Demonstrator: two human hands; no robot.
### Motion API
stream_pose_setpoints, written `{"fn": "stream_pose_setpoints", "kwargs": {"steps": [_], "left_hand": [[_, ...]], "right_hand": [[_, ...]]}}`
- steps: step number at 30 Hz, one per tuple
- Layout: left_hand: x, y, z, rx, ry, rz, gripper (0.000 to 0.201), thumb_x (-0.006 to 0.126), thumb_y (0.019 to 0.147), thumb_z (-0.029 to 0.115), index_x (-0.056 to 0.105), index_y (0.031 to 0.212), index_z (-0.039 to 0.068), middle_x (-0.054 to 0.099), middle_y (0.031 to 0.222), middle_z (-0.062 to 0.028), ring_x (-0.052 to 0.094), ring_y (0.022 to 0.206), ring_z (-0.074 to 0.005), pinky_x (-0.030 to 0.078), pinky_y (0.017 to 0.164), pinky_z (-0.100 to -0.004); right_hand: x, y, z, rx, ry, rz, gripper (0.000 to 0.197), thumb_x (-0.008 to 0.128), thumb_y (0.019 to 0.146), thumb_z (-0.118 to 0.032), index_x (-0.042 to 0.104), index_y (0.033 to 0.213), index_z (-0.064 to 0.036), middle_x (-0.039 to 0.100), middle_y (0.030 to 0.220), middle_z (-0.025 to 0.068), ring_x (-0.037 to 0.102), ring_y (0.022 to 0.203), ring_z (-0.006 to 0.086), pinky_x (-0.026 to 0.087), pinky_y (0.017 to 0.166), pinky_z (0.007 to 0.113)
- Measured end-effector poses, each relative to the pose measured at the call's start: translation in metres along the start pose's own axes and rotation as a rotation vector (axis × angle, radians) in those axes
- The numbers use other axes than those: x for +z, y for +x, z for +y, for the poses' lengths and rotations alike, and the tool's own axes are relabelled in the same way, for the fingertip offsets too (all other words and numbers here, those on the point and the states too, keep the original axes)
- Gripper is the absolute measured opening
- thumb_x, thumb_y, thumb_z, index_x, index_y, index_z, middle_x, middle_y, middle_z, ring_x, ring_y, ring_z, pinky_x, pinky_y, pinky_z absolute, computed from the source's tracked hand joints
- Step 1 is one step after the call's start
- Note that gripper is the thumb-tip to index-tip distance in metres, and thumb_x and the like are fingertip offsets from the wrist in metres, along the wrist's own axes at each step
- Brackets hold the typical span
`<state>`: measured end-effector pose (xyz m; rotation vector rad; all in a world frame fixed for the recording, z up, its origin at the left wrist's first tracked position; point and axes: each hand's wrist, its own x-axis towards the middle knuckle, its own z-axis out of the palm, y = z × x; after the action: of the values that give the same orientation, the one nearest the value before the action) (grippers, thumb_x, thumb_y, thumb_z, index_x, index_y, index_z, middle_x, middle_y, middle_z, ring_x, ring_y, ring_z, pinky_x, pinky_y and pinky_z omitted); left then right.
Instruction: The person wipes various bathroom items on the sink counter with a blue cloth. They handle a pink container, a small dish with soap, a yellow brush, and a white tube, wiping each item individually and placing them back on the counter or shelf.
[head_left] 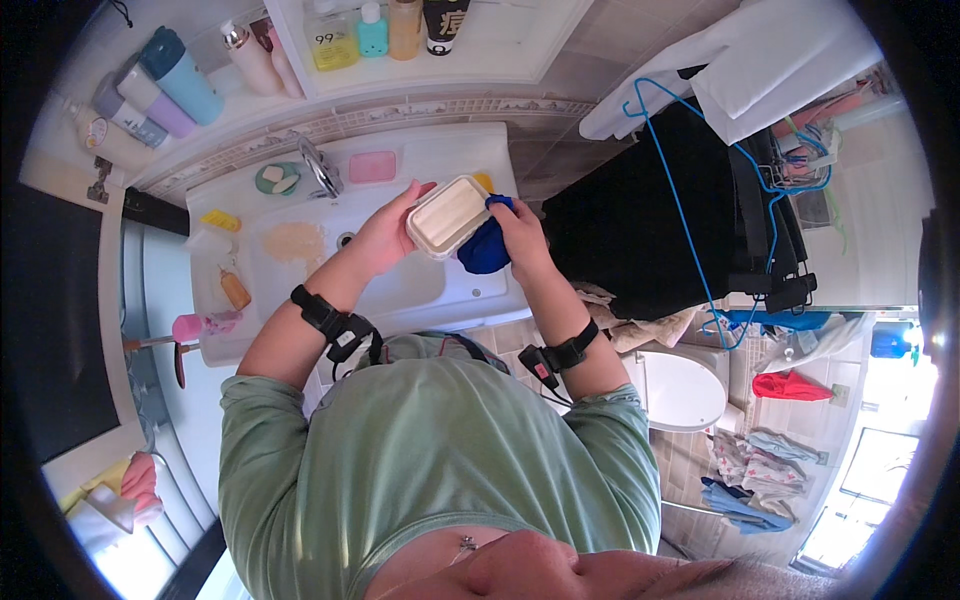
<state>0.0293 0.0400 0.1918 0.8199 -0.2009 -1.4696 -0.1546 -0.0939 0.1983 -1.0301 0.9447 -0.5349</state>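
Note:
My left hand (388, 230) grips a cream rectangular dish (447, 215) by its left end, its hollow side facing up, above the right part of the white sink (385, 300). In my right hand (522, 237) is a dark blue cloth (484, 248), bunched and pressed against the dish's right edge. The fingers of my left hand under the dish are hidden. A small yellow thing (484, 182) shows partly behind the dish.
A chrome faucet (320, 168) stands at the sink's back, between a green soap dish (277, 179) and a pink tray (373, 167). Bottles such as a blue one (182, 75) line the shelf above. Black clothing (640, 215) and a blue hanger (672, 190) hang at right, near the toilet (680, 391).

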Motion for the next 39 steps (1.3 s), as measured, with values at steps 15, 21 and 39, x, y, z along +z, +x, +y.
{"fn": "stream_pose_setpoints", "kwargs": {"steps": [15, 21, 39], "left_hand": [[-0.005, 0.001, 0.001, 0.165, 0.378, 0.221, 0.045, 0.06, 0.102, 0.043, 0.072, 0.117, 0.002, 0.073, 0.105, -0.0065, 0.068, 0.093, -0.0122, 0.053, 0.083, -0.0273], [0.003, -0.006, -0.005, 0.08, 0.419, 0.182, 0.043, 0.059, 0.103, 0.041, 0.073, 0.116, 0.002, 0.074, 0.103, -0.0057, 0.068, 0.09, -0.0114, 0.053, 0.081, -0.0266], [-0.016, -0.006, -0.011, 0.0, 0.47, 0.233, 0.045, 0.062, 0.1, 0.043, 0.072, 0.113, 0.001, 0.074, 0.1, -0.0073, 0.07, 0.088, -0.014, 0.054, 0.078, -0.0285]], "right_hand": [[-0.006, -0.036, -0.004, -0.554, -0.579, -0.073, 0.024, 0.061, 0.096, -0.006, 0.067, 0.117, 0.0034, 0.068, 0.104, 0.0132, 0.066, 0.094, 0.022, 0.05, 0.086, 0.029], [-0.007, -0.025, -0.012, -0.598, -0.649, -0.106, 0.022, 0.061, 0.093, -0.006, 0.071, 0.111, 0.0003, 0.067, 0.101, 0.0165, 0.067, 0.089, 0.0286, 0.052, 0.08, 0.031], [-0.039, -0.029, -0.043, -0.548, -0.803, -0.352, 0.029, 0.067, 0.09, -0.005, 0.07, 0.119, -0.0015, 0.068, 0.107, 0.0135, 0.068, 0.094, 0.026, 0.053, 0.084, 0.031]]}}
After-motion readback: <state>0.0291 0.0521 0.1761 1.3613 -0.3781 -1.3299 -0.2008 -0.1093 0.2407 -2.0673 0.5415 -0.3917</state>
